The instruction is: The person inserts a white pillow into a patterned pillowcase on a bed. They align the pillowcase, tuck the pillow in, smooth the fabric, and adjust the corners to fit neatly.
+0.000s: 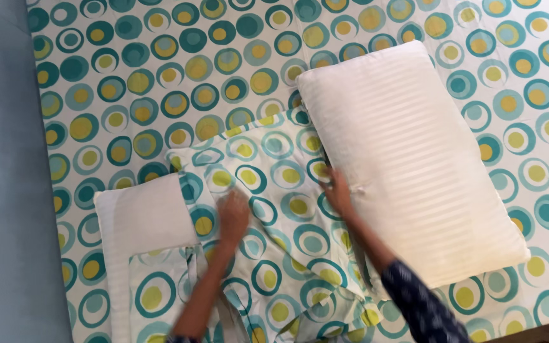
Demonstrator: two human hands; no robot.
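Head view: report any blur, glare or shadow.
Head view: left hand smeared by motion blur; right hand slightly soft; white pillow and circle-patterned sheet sharp, evenly lit, no glare; thin shadow along the pillow's left edge.

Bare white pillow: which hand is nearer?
Right. The right hand touches the bare white pillow's left edge; the left hand lies apart on the patterned pillowcase.
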